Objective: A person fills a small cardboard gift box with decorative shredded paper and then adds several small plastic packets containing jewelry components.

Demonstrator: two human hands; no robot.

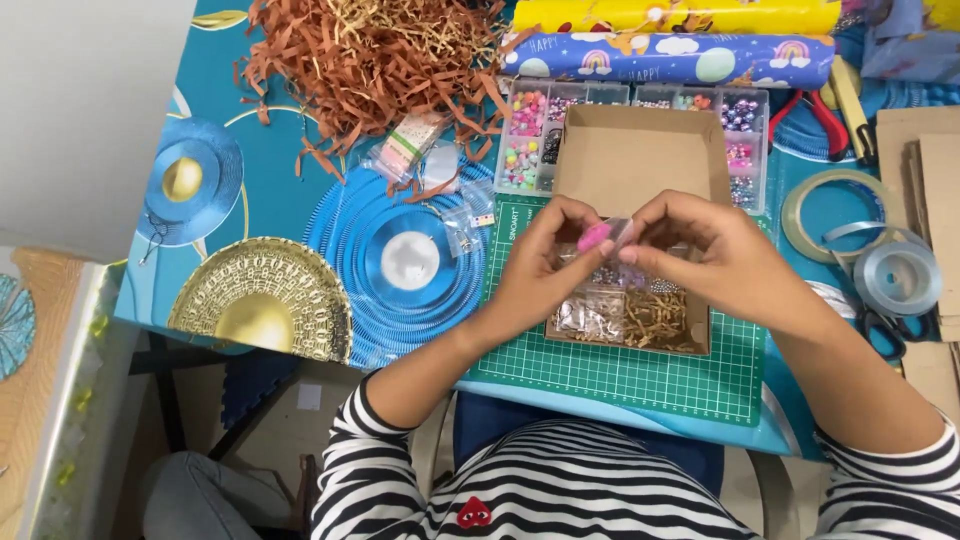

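At the centre of the frame, the left hand point(545, 262) and the right hand point(700, 245) met over an open cardboard box point(640, 160). Both hands' fingers were pinched together on a small clear plastic bag point(612, 236) holding something pink, held just above the box. Shredded paper and shiny packets lay in the box's lower part. The box rested on a green cutting mat point(620, 375). Behind it, toward the top of the frame, sat a clear bead organiser point(527, 140), and brown paper shreds point(370, 50) were piled at the upper left on the surface.
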